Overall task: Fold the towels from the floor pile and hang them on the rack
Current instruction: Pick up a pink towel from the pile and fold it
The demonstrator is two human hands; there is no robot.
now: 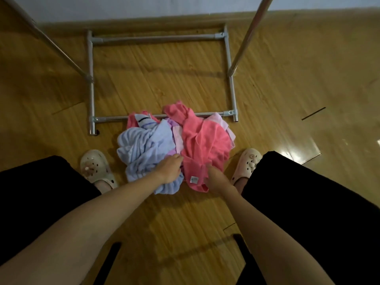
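Observation:
A pile of towels lies on the wooden floor between my feet. A coral pink towel [205, 138] covers its right side, a pale blue towel [144, 149] its left, and a lilac one [177, 136] shows between them. My left hand [170, 169] reaches into the pile's middle, its fingertips buried at the pink towel's edge. My right hand [214, 175] grips the near edge of the pink towel beside its white label [194, 179]. The metal rack's base [91, 79] stands just beyond the pile.
The rack's two upright poles [248, 38] rise toward me at left and right. My feet in cream clogs [94, 165] flank the pile. A white wall and skirting run behind the rack. Dark chair legs [109, 262] show near the bottom edge.

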